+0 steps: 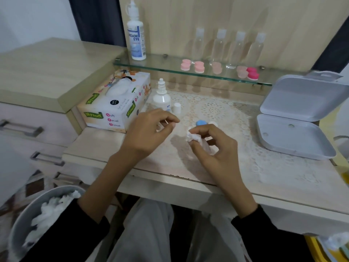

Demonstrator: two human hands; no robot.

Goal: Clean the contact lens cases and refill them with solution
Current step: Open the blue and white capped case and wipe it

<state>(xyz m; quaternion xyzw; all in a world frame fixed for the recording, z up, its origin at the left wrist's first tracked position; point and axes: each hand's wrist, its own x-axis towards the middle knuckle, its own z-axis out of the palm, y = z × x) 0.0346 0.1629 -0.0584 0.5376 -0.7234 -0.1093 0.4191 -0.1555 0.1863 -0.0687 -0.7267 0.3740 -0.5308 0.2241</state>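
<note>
While your right hand pinches a crumpled tissue wad between thumb and fingertips, your left hand is curled tight around something small and white. This is most likely the lens case body, though your fingers hide most of it. You look to be in the wiping step, with the refill not yet begun. The blue cap and the white cap lie loose on the lace mat just behind your right fingers. Next, bring the wad to the case and work it into each well, then set the case down level. After that you need a free hand for the small solution bottle, which stands uncapped near your left hand with the bottle cap beside it. Mind the two loose caps, which are close enough to be knocked as you move. The tissue box sits just left of the bottle, and the open grey box is well apart on the right. The bin at your left knee already holds used tissue. On the glass shelf stand a large solution bottle, clear bottles and pink lens cases.
</note>
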